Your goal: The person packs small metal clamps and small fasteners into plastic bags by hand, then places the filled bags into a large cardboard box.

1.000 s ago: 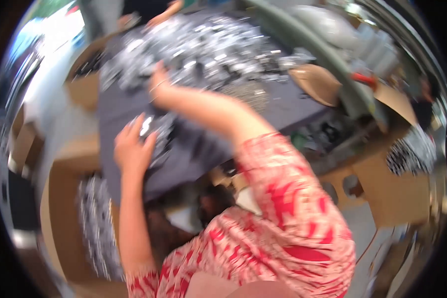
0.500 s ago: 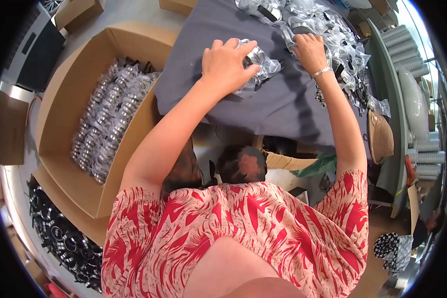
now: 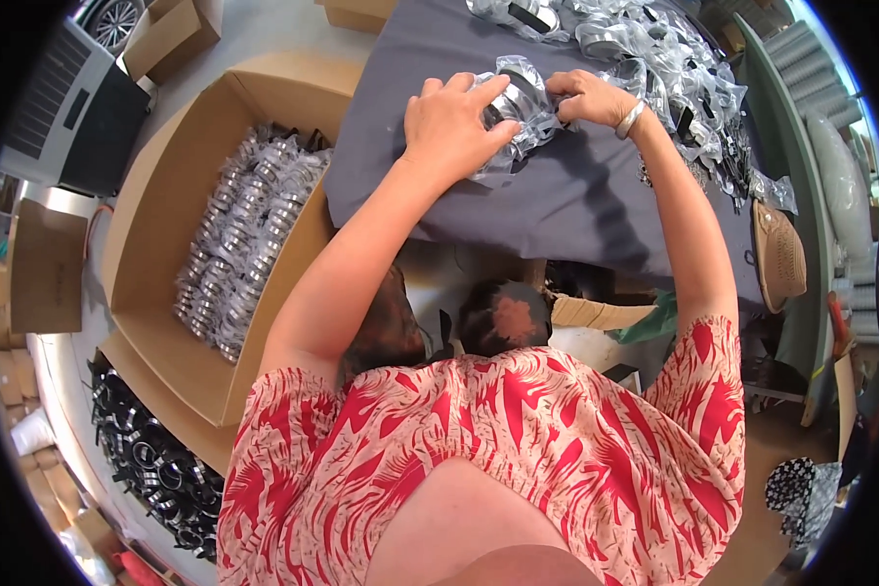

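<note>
Silver metal rings in clear plastic bags (image 3: 525, 98) lie bunched on the grey cloth-covered table (image 3: 400, 210). My left hand (image 3: 456, 125) is curved around the left side of this bunch, its thumb and fingers gripping it. On the other side, the fingers of my right hand (image 3: 593, 100) are pinched at the plastic at the bunch's right edge. What lies under my right fingertips is partly hidden. A loose pile of more bagged metal pieces with black parts (image 3: 654, 68) spreads over the far right of the table.
To my left stands an open cardboard box (image 3: 132, 230) holding rows of bagged metal rings (image 3: 249, 230). Below it sits a heap of black pieces with metal rings (image 3: 156, 469). A straw hat (image 3: 779, 256) hangs at the table's right edge, beside a green upright panel (image 3: 786, 146).
My right hand has come left and nearer from the loose pile to the bunch under my left hand. The left hand stays on the bunch. The whole view has shifted slightly.
</note>
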`<state>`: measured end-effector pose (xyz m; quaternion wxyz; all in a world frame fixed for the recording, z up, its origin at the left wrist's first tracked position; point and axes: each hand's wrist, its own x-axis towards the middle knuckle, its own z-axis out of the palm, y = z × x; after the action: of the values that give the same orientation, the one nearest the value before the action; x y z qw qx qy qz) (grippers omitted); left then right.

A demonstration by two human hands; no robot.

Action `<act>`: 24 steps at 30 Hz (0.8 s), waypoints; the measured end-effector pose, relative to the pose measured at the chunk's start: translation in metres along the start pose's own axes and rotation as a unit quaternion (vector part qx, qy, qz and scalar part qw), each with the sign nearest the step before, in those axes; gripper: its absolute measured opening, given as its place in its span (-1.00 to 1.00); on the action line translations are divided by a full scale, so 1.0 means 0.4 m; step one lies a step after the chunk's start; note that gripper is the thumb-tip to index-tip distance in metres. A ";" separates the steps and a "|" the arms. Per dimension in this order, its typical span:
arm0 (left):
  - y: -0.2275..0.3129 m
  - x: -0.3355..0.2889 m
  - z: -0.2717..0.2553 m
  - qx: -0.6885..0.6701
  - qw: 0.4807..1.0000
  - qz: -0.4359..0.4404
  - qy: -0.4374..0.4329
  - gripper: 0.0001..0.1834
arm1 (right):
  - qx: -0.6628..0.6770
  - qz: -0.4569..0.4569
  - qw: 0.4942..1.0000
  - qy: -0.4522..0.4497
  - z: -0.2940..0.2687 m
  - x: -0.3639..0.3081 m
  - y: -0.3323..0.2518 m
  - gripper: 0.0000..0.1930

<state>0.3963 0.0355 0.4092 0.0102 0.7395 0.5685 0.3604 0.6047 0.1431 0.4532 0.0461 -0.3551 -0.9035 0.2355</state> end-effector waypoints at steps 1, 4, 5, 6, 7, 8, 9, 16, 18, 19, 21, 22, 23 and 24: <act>-0.010 -0.005 0.002 0.001 1.000 -0.003 0.004 -0.47 | -0.026 0.019 0.999 -0.044 -0.009 0.015 -0.019 -0.70; -0.007 -0.008 -0.005 0.000 1.000 -0.004 0.002 -0.45 | 0.002 0.054 0.995 -0.088 -0.005 0.029 -0.062 -0.63; -0.006 -0.009 -0.006 -0.003 1.000 -0.008 -0.004 -0.44 | 0.015 0.049 0.996 -0.067 0.006 0.037 -0.069 -0.60; -0.007 -0.010 -0.004 -0.001 1.000 -0.007 -0.006 -0.44 | 0.028 0.044 0.998 -0.047 0.017 0.041 -0.070 -0.58; -0.008 -0.011 0.002 -0.015 0.999 0.008 0.035 -0.41 | 0.073 0.052 0.994 -0.057 0.028 0.048 -0.057 -0.56; -0.009 -0.013 0.009 -0.030 0.996 0.023 0.076 -0.38 | 0.074 0.051 0.994 -0.057 0.045 0.047 -0.044 -0.56; -0.012 -0.014 0.020 -0.029 0.996 0.023 0.075 -0.38 | 0.097 0.031 0.994 -0.046 0.060 0.044 -0.029 -0.56; -0.040 -0.043 0.027 -0.131 0.977 -0.026 0.167 -0.23 | 0.266 0.006 0.961 -0.071 0.090 0.043 -0.047 -0.58; -0.042 -0.038 0.007 -0.115 0.984 -0.035 0.128 -0.23 | 0.206 0.001 0.975 -0.086 0.081 0.045 -0.065 -0.58; -0.038 -0.033 -0.003 -0.104 0.991 -0.051 0.072 -0.24 | 0.213 0.004 0.973 -0.090 0.079 0.046 -0.065 -0.59; -0.029 -0.028 -0.011 -0.085 0.994 -0.065 0.013 -0.27 | 0.223 0.011 0.971 -0.084 0.082 0.042 -0.065 -0.59; -0.030 -0.029 -0.012 -0.082 0.994 -0.067 0.015 -0.27 | 0.234 0.020 0.969 -0.078 0.086 0.044 -0.066 -0.60; -0.034 -0.029 -0.010 -0.092 0.993 -0.067 0.017 -0.28 | 0.223 0.006 0.972 -0.069 0.089 0.046 -0.063 -0.61; -0.038 -0.031 -0.008 -0.103 0.992 -0.067 0.019 -0.29 | 0.222 0.002 0.972 -0.070 0.093 0.049 -0.062 -0.61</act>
<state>0.3808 0.0293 0.3988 0.0994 0.6879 0.5766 0.4295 0.5655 0.1258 0.4299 0.0603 -0.3207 -0.8286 0.4548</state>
